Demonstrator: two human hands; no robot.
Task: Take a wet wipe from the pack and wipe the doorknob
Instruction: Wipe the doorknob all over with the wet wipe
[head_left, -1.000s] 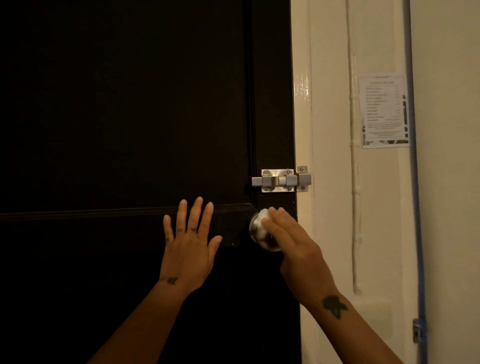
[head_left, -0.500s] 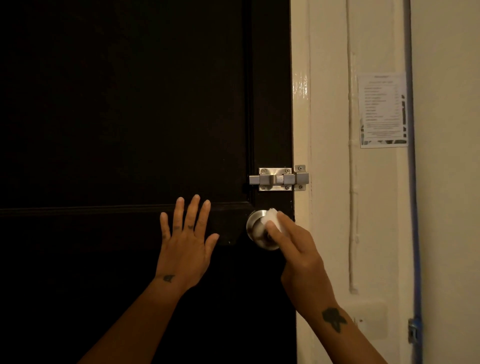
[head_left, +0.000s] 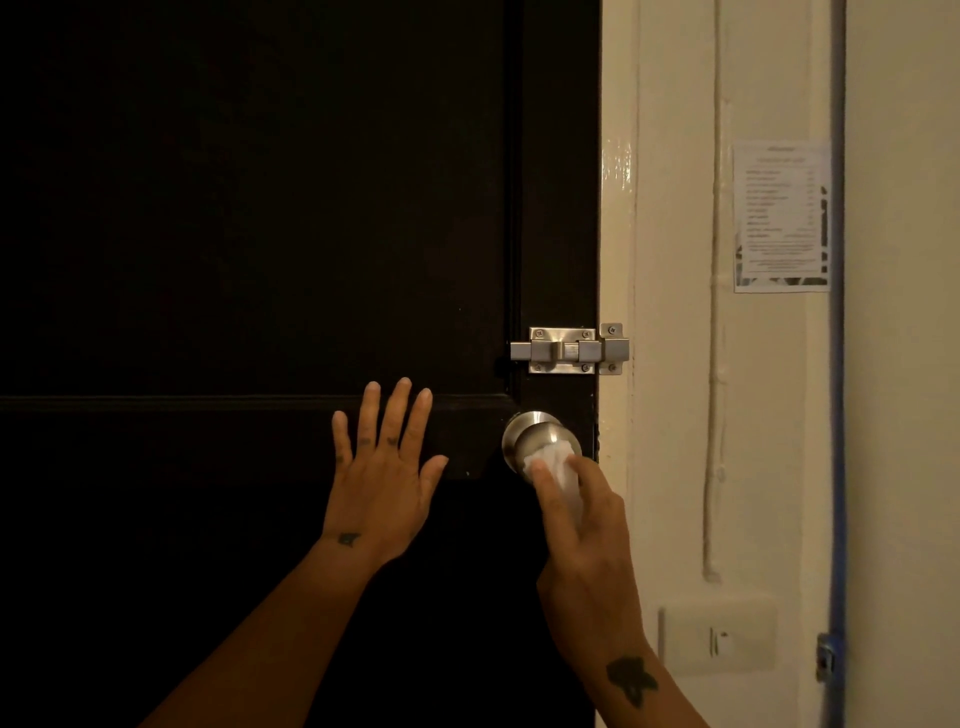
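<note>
A round steel doorknob (head_left: 530, 434) sits near the right edge of a dark door (head_left: 260, 234). My right hand (head_left: 587, 540) comes up from below it and pinches a white wet wipe (head_left: 556, 465) against the knob's lower right face. The knob's top and left side show bare. My left hand (head_left: 382, 478) lies flat on the door to the left of the knob, fingers spread, holding nothing. The wipe pack is out of view.
A steel slide bolt (head_left: 569, 351) is fixed just above the knob, reaching onto the cream door frame (head_left: 618, 208). On the wall to the right hang a printed paper notice (head_left: 782, 215) and a light switch plate (head_left: 719, 639). A blue strip (head_left: 836, 415) runs vertically.
My right hand has slid the wipe from the top of the knob down to its lower right side. My left hand has stayed flat on the door.
</note>
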